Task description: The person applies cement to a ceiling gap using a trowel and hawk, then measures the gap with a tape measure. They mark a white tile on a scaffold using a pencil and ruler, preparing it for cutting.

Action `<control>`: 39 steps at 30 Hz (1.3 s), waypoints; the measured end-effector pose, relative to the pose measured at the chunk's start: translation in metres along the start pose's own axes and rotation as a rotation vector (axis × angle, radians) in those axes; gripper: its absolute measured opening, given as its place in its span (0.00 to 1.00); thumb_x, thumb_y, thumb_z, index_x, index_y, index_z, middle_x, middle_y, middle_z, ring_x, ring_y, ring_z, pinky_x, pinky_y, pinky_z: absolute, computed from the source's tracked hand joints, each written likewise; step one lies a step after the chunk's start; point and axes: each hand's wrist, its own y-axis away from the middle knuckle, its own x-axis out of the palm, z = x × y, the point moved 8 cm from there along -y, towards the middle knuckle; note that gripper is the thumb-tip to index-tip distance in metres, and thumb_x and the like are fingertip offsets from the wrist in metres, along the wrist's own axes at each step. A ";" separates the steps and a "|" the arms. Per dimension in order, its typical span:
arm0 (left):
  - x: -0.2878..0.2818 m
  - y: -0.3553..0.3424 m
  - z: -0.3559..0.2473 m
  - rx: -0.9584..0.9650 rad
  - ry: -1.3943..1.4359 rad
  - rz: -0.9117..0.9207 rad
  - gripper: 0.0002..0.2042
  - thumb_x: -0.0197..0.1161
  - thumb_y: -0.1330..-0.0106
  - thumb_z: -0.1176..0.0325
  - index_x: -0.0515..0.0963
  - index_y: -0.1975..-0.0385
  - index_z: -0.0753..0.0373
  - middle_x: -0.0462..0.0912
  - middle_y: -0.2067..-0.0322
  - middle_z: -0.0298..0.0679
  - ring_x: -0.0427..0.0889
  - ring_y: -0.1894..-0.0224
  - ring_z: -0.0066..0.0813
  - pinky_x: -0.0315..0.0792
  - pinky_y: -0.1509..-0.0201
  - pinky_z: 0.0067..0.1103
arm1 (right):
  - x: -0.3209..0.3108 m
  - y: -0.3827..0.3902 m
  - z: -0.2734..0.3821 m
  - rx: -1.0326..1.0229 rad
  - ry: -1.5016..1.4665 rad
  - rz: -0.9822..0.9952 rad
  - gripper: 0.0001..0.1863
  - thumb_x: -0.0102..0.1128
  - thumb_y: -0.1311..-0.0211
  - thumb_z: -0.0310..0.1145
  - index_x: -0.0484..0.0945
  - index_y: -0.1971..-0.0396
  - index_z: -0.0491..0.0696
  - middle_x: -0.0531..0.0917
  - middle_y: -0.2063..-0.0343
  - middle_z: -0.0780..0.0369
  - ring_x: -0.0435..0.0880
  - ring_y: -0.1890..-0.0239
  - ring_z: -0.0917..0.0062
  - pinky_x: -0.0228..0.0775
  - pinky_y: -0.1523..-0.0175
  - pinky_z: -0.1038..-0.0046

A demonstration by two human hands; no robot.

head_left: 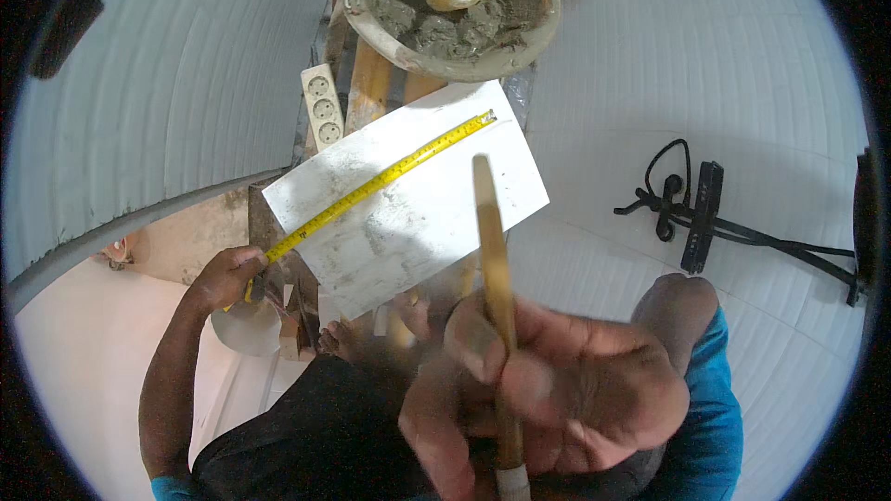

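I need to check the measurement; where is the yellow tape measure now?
The yellow tape measure lies diagonally across the white tile, its lower end held by the left hand.

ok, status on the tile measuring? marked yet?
Done: yellow tape measure is stretched diagonally across the white tile, its tip hooked at the far corner. In hand: left hand pins the tape at the near edge; right hand holds a pencil above the tile. Left: no mark visible yet.

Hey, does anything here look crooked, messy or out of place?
The yellow tape measure runs corner to corner across the white tile rather than along an edge, held by the left hand. The tile is smeared grey. A white power strip lies right beside the mortar pan.
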 end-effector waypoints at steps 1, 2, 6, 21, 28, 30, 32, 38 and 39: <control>0.000 0.000 -0.001 -0.018 0.011 0.015 0.15 0.52 0.28 0.59 0.76 0.69 0.65 0.75 0.76 0.31 0.73 0.69 0.19 0.70 0.60 0.23 | -0.009 0.006 0.006 0.019 0.053 -0.085 0.13 0.41 0.27 0.43 0.66 0.59 0.48 0.74 0.65 0.48 0.79 0.55 0.63 0.79 0.55 0.62; -0.001 -0.001 -0.003 -0.022 0.040 0.014 0.15 0.52 0.29 0.59 0.76 0.69 0.65 0.75 0.76 0.30 0.73 0.70 0.19 0.70 0.60 0.23 | -0.019 0.013 0.022 -0.077 0.180 -0.189 0.15 0.41 0.27 0.46 0.67 0.61 0.49 0.74 0.66 0.48 0.79 0.56 0.64 0.78 0.54 0.61; -0.007 -0.011 -0.011 -0.016 0.103 -0.002 0.14 0.53 0.29 0.59 0.77 0.66 0.66 0.75 0.75 0.28 0.72 0.70 0.18 0.69 0.61 0.21 | -0.086 0.020 0.124 -0.595 0.473 -0.395 0.15 0.42 0.25 0.46 0.71 0.63 0.51 0.74 0.70 0.68 0.74 0.68 0.80 0.72 0.57 0.71; -0.031 -0.058 -0.014 -0.022 0.096 0.007 0.18 0.54 0.28 0.54 0.79 0.58 0.65 0.80 0.71 0.29 0.73 0.69 0.16 0.70 0.58 0.19 | -0.220 -0.004 0.249 -1.097 1.306 -0.535 0.13 0.50 0.31 0.28 0.74 0.52 0.37 0.83 0.66 0.55 0.81 0.62 0.73 0.72 0.55 0.70; -0.034 -0.070 -0.012 -0.007 0.021 0.000 0.17 0.54 0.29 0.56 0.79 0.65 0.66 0.79 0.74 0.31 0.72 0.72 0.17 0.71 0.61 0.21 | -0.212 -0.028 0.236 -1.039 1.498 -0.482 0.11 0.58 0.34 0.25 0.75 0.55 0.36 0.84 0.65 0.54 0.84 0.61 0.71 0.76 0.51 0.68; -0.035 -0.069 -0.013 -0.024 0.024 -0.005 0.17 0.54 0.29 0.57 0.79 0.66 0.65 0.79 0.74 0.32 0.72 0.72 0.18 0.71 0.62 0.21 | -0.209 -0.036 0.231 -1.015 1.558 -0.496 0.10 0.58 0.34 0.25 0.75 0.56 0.36 0.84 0.66 0.53 0.85 0.62 0.70 0.77 0.52 0.68; -0.038 -0.068 -0.013 -0.073 0.035 -0.030 0.16 0.54 0.29 0.57 0.79 0.68 0.65 0.78 0.75 0.32 0.72 0.72 0.18 0.71 0.62 0.21 | -0.206 -0.043 0.228 -0.999 1.586 -0.500 0.10 0.58 0.34 0.25 0.75 0.57 0.37 0.84 0.66 0.53 0.85 0.62 0.70 0.78 0.53 0.69; -0.040 -0.069 -0.020 -0.065 -0.040 -0.052 0.16 0.53 0.29 0.57 0.77 0.72 0.63 0.74 0.78 0.33 0.71 0.74 0.19 0.70 0.64 0.21 | -0.209 -0.050 0.220 -0.956 1.633 -0.469 0.11 0.60 0.34 0.29 0.75 0.58 0.38 0.84 0.67 0.54 0.85 0.62 0.72 0.78 0.54 0.70; -0.039 -0.070 -0.021 -0.052 0.002 -0.045 0.17 0.53 0.29 0.56 0.77 0.72 0.63 0.74 0.78 0.33 0.71 0.74 0.20 0.70 0.64 0.21 | -0.211 -0.050 0.217 -0.935 1.629 -0.455 0.11 0.60 0.34 0.29 0.75 0.58 0.38 0.84 0.67 0.54 0.85 0.62 0.72 0.78 0.54 0.70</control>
